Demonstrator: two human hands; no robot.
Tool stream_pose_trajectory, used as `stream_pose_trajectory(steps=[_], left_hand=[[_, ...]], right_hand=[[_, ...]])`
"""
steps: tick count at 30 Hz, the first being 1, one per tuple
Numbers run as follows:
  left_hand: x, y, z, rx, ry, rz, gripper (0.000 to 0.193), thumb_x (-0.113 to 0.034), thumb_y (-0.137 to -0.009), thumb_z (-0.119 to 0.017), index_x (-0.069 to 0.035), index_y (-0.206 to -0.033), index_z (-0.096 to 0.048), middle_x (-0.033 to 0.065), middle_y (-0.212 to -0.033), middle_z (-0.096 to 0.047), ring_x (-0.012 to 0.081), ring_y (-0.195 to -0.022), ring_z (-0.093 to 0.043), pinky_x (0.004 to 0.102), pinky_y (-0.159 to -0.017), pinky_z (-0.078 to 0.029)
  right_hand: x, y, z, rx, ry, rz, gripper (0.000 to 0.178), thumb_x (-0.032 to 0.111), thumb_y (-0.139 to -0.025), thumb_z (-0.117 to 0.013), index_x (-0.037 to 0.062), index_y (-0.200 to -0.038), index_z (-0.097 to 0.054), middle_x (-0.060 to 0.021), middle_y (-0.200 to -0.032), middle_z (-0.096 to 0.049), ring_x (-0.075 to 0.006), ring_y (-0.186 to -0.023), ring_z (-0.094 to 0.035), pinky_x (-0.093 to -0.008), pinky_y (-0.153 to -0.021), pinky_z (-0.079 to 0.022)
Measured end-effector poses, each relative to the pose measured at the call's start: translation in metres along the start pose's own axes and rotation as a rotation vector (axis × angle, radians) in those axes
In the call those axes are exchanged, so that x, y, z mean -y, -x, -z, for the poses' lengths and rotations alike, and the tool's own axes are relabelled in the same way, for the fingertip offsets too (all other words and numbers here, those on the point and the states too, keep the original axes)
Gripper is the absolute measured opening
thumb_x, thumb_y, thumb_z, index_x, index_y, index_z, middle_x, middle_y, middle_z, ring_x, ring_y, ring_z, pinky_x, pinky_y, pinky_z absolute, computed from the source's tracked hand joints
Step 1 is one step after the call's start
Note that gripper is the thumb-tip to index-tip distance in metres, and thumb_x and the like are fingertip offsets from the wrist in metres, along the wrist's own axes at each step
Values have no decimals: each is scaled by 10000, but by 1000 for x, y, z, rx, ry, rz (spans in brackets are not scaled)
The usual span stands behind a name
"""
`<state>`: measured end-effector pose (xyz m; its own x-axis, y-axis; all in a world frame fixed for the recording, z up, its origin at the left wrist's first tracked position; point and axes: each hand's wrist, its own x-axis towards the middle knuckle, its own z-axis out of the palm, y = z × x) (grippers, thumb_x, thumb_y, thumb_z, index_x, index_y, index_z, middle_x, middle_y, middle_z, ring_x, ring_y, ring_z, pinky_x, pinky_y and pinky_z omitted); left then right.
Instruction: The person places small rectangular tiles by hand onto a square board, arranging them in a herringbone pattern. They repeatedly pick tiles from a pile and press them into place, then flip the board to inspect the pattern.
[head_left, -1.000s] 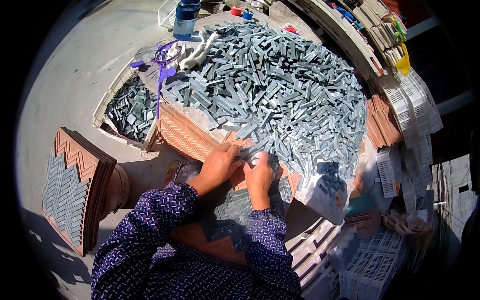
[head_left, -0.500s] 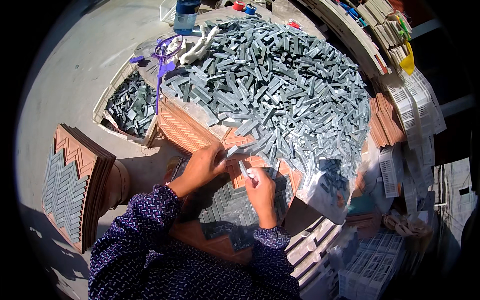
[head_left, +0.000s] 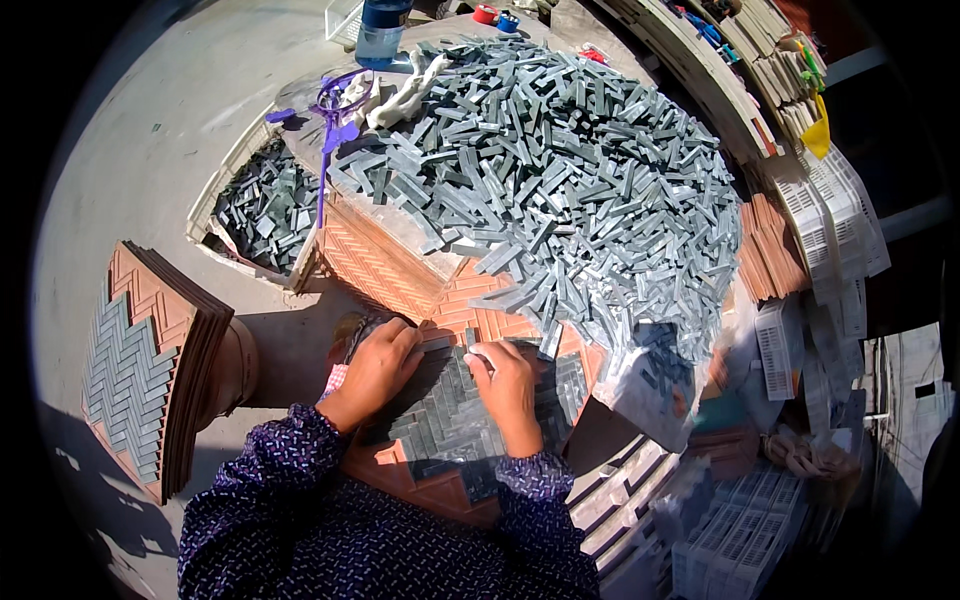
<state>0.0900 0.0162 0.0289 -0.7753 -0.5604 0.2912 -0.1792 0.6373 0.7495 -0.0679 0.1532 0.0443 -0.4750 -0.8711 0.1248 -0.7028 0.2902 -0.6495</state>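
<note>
A terracotta-coloured mould tray (head_left: 395, 455) with herringbone grooves lies before me, partly filled with grey stone strips (head_left: 450, 410). My left hand (head_left: 375, 372) is at its far left, fingers bent together against a grey strip (head_left: 435, 344) at the filled area's edge. Just to the right, my right hand (head_left: 506, 385) has thumb and fingers closed on another short grey strip (head_left: 470, 338), low over the tray. The fingers partly cover both strips. Beyond the hands, bare orange grooves (head_left: 490, 322) show, with a few loose strips lying over them.
A large heap of loose grey strips (head_left: 570, 170) covers the table beyond. A white crate (head_left: 205, 205) of dark pieces stands left, near a stack of filled trays (head_left: 130, 370). White gloves (head_left: 410, 92), a purple tool (head_left: 328, 130) and a water bottle (head_left: 380, 35) lie behind. Plastic baskets (head_left: 775, 345) stand right.
Both hands have come down onto the tray from just above it. The left has moved left and nearer; the strips they held up are now low at the tray.
</note>
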Motion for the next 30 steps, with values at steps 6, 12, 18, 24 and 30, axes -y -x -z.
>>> stream_pose_trajectory(steps=[6,12,18,24,30], left_hand=[[1,2,2,19,25,51,198,-39,-742,-682,-30,-920,-595,131,-873,-563,349,-826,-581,404,-705,-489],[5,-2,0,12,25,-4,181,-33,-747,-671,-30,-914,-600,131,-877,-574,350,-824,-584,404,-708,-491],[1,-3,-1,19,-3,-30,171,-33,-756,-662,-22,-915,-600,133,-866,-572,347,-822,-579,405,-710,-485],[5,-6,-4,39,-29,-74,169,-19,-763,-654,-5,-922,-597,138,-874,-563,338,-829,-577,395,-718,-483],[-1,-9,-1,49,-53,-122,191,-42,-768,-662,-7,-948,-610,135,-877,-564,339,-829,-581,396,-718,-488]], right_hand=[[4,1,-9,-68,8,-58,348,17,-776,-652,46,-1115,-575,-164,-979,-621,-377,-878,-604,-427,-739,-488],[10,-18,8,144,9,-14,428,-14,-775,-633,37,-1193,-559,-179,-1053,-596,-379,-937,-583,-415,-792,-476],[0,-21,20,262,-35,99,410,-25,-781,-625,22,-1185,-570,-175,-1048,-598,-368,-930,-585,-404,-795,-473],[10,-6,16,176,-122,-36,438,13,-752,-684,38,-1176,-575,-171,-1011,-605,-320,-847,-618,-373,-725,-491],[2,-11,4,40,-94,-16,409,6,-731,-717,21,-1126,-613,-148,-914,-638,-246,-722,-623,-319,-644,-495]])
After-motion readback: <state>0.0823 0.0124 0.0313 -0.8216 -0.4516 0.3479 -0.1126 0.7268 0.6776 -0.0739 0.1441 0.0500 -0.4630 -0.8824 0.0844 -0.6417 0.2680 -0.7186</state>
